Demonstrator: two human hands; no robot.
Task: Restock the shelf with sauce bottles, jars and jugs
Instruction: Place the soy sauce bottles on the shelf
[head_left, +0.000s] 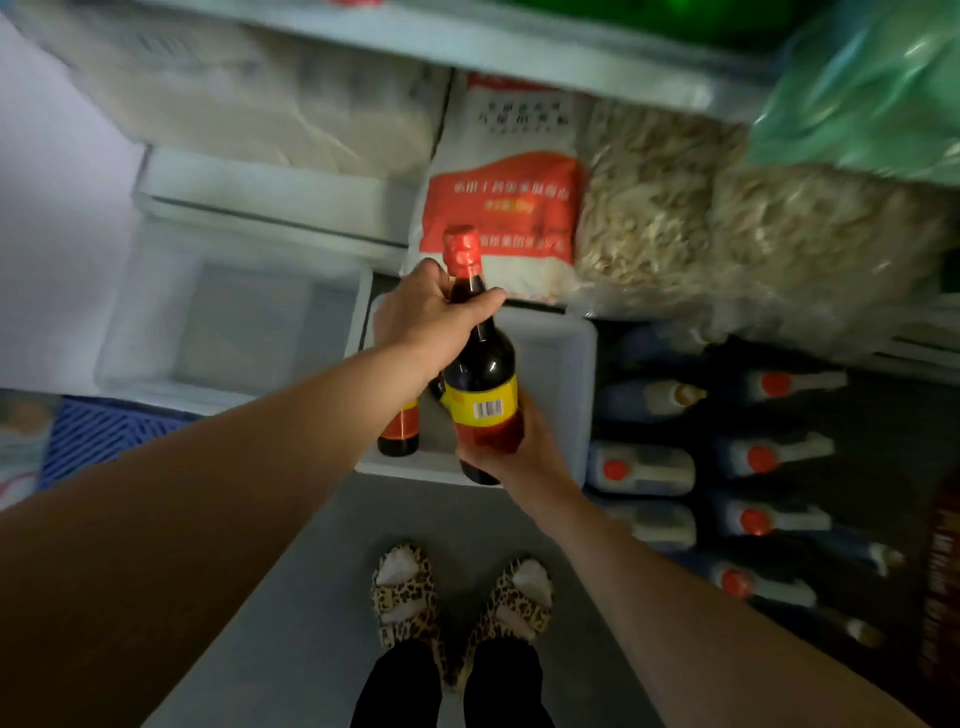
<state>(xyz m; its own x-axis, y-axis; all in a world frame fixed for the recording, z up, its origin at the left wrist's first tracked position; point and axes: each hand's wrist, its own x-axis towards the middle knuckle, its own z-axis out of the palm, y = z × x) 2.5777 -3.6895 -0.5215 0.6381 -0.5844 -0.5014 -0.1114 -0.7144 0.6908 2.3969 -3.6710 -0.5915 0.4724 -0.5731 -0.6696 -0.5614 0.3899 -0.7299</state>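
Dark glass sauce bottle (480, 358) with red foil cap and yellow barcode label, held upright-ish at frame centre by both hands. Left hand (428, 317) wraps the neck from 9 o'clock, thumb across the front. Right hand (506, 447) cups the base from 5 o'clock, fingers curled round the lower label. Bottle hangs over a white plastic crate (558, 364) on the floor. Second, similar sauce bottle (399, 431) stands inside the crate at 8 o'clock of the held one, partly hidden by the left wrist. At 3 o'clock, rows of jugs (641, 470) with red caps on a dark low surface, near the crate. At 12 o'clock, red-and-white sack (501, 208) on a shelf; beside it clear bags of pale dried goods (654, 208). Empty-looking white tub (234, 322) at 9 o'clock. Leopard-print slippers (462, 597) at 6 o'clock on grey floor (291, 597).
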